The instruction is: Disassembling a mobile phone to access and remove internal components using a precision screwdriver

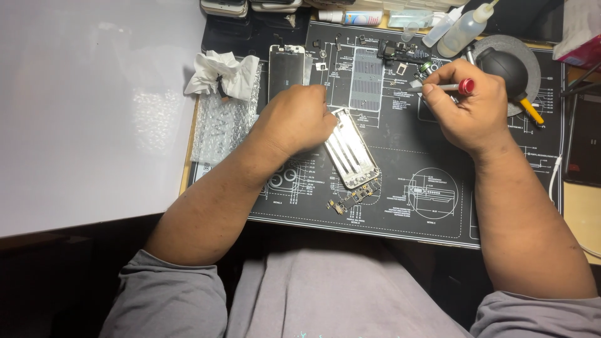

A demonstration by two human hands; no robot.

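Note:
My left hand (297, 119) rests closed on the upper end of an opened silver phone frame (352, 152) that lies tilted on the black repair mat (432, 213). My right hand (466, 112) grips a small screwdriver with a red cap (460, 86), its metal shaft pointing left toward small loose parts (400, 53) at the back of the mat. A small circuit board (352, 198) lies just below the frame's lower end. A detached phone screen (287, 67) lies behind my left hand.
Crumpled white tissue (222, 74) sits on bubble wrap (219, 125) at the mat's left. A black rubber air blower (508, 70) with a yellow nozzle and two plastic squeeze bottles (460, 28) stand at the back right. A white board (87, 106) covers the left.

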